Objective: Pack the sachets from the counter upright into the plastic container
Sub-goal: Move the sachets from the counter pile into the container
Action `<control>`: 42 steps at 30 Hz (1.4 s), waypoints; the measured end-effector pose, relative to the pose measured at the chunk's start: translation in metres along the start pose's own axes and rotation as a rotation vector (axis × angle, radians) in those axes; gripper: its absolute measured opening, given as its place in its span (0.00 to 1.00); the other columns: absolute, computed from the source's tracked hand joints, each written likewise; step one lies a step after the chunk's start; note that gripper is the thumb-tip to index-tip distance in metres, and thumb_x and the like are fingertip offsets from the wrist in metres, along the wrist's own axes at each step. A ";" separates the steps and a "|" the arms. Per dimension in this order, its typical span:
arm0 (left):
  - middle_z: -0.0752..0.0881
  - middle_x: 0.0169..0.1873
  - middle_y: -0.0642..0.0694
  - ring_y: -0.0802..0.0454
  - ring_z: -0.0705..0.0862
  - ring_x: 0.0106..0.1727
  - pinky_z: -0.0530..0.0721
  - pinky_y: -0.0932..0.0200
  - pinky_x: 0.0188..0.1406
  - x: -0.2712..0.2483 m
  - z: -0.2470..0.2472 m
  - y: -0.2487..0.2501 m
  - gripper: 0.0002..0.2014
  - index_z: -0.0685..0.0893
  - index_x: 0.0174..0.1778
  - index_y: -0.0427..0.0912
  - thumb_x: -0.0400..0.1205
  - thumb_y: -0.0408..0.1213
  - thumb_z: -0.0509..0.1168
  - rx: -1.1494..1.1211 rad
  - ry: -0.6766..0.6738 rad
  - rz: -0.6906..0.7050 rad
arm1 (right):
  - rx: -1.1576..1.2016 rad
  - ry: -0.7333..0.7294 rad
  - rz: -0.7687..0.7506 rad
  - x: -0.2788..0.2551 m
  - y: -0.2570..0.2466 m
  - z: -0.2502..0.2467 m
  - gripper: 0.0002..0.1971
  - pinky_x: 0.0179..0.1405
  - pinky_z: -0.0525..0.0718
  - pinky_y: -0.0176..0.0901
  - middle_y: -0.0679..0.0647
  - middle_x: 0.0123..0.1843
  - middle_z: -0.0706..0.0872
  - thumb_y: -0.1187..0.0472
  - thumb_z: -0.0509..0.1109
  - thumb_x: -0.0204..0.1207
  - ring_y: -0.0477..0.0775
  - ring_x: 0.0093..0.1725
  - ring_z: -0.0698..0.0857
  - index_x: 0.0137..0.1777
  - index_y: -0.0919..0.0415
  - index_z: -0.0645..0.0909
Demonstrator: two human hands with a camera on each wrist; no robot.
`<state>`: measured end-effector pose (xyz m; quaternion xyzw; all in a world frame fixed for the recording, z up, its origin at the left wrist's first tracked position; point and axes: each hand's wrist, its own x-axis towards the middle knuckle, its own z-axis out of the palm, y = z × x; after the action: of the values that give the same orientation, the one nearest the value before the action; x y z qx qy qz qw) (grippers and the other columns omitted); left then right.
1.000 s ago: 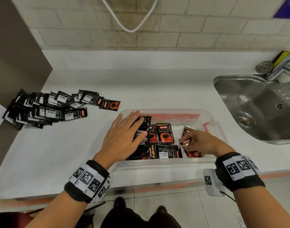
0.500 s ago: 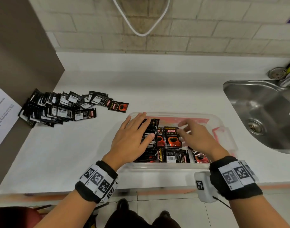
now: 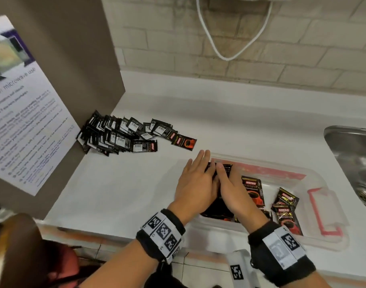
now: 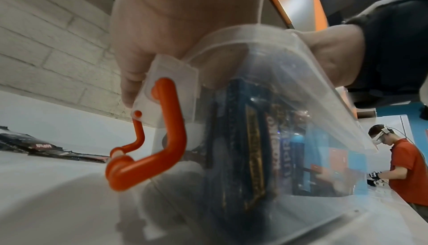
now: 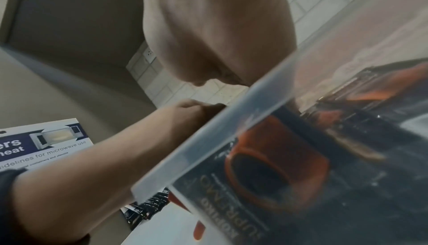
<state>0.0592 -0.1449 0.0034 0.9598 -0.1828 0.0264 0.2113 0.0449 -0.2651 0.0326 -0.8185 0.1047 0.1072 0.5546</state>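
A clear plastic container [image 3: 315,179] with red handles sits at the counter's front edge. At its left end stands a stack of black sachets [image 3: 225,167], pressed between my two hands. My left hand [image 3: 195,179] lies against the stack's left side with straight fingers. Straight-fingered too, my right hand [image 3: 230,183] presses the right side. Loose sachets [image 3: 253,190] lie in the middle and right of the container. A pile of sachets [image 3: 119,136] lies on the counter at the back left. Through the container wall [image 4: 312,88] the packed sachets [image 4: 245,157] stand on edge.
A steel sink [image 3: 352,161] is set into the counter at the right. A brown panel with a paper notice [image 3: 22,113] bounds the left side. The container's orange handle [image 4: 162,139] hangs at its end. Another person [image 4: 405,168] works far off.
My right hand let go of a sachet at the container's right end and moved left to press against the stack beside my left hand. The head view swung left and closer.
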 end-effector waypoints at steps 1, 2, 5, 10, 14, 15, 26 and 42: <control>0.54 0.88 0.42 0.47 0.47 0.89 0.47 0.47 0.88 0.000 0.001 0.000 0.25 0.69 0.84 0.44 0.90 0.47 0.50 0.009 -0.003 0.000 | 0.001 -0.004 0.007 -0.001 0.001 -0.001 0.54 0.87 0.57 0.62 0.55 0.90 0.55 0.21 0.50 0.71 0.53 0.89 0.54 0.89 0.57 0.49; 0.53 0.88 0.42 0.47 0.46 0.89 0.45 0.47 0.88 0.000 0.001 -0.001 0.26 0.68 0.85 0.44 0.90 0.47 0.50 0.009 -0.007 0.002 | -0.004 -0.006 0.015 -0.001 0.001 -0.003 0.55 0.87 0.56 0.62 0.54 0.90 0.54 0.20 0.50 0.69 0.52 0.89 0.53 0.90 0.55 0.49; 0.54 0.88 0.43 0.49 0.46 0.89 0.47 0.47 0.88 0.002 -0.002 -0.007 0.26 0.66 0.86 0.45 0.91 0.47 0.53 -0.165 -0.028 0.018 | -0.040 0.026 0.030 0.000 -0.003 -0.008 0.53 0.88 0.52 0.61 0.53 0.91 0.53 0.22 0.48 0.71 0.52 0.89 0.51 0.89 0.56 0.51; 0.69 0.81 0.48 0.54 0.63 0.83 0.61 0.54 0.85 0.002 -0.033 -0.036 0.20 0.75 0.80 0.48 0.91 0.43 0.58 -0.563 0.061 -0.093 | -0.207 0.176 -0.020 -0.005 -0.034 -0.006 0.40 0.87 0.49 0.58 0.53 0.91 0.46 0.39 0.59 0.85 0.53 0.89 0.44 0.89 0.58 0.49; 0.77 0.69 0.49 0.53 0.74 0.73 0.73 0.52 0.76 0.001 -0.058 -0.085 0.16 0.80 0.73 0.46 0.89 0.39 0.62 -0.569 0.265 -0.277 | -0.270 0.076 -0.245 -0.010 -0.073 0.028 0.38 0.87 0.54 0.58 0.50 0.89 0.47 0.51 0.67 0.85 0.52 0.89 0.46 0.89 0.56 0.52; 0.77 0.67 0.48 0.52 0.75 0.71 0.74 0.53 0.73 0.001 -0.063 -0.098 0.16 0.81 0.72 0.46 0.88 0.39 0.64 -0.544 0.325 -0.341 | -0.272 0.028 -0.285 -0.008 -0.082 0.041 0.38 0.87 0.54 0.57 0.51 0.89 0.48 0.52 0.67 0.85 0.52 0.89 0.47 0.89 0.55 0.52; 0.68 0.69 0.36 0.36 0.68 0.68 0.75 0.41 0.65 -0.007 -0.084 -0.211 0.32 0.72 0.77 0.38 0.80 0.46 0.73 -0.107 0.530 -0.862 | -0.493 -0.285 -0.004 0.083 -0.096 0.189 0.37 0.84 0.61 0.61 0.67 0.87 0.52 0.57 0.65 0.84 0.69 0.86 0.53 0.86 0.67 0.51; 0.76 0.62 0.41 0.39 0.70 0.65 0.69 0.47 0.62 0.015 -0.089 -0.228 0.20 0.79 0.62 0.49 0.78 0.51 0.73 0.038 0.459 -0.885 | -0.435 -0.088 -0.307 0.107 -0.059 0.231 0.31 0.75 0.73 0.56 0.57 0.75 0.74 0.57 0.71 0.77 0.60 0.75 0.69 0.81 0.53 0.68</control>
<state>0.1579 0.0790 -0.0037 0.9185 0.2937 0.1482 0.2195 0.1507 -0.0340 -0.0300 -0.9192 -0.0703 0.0774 0.3797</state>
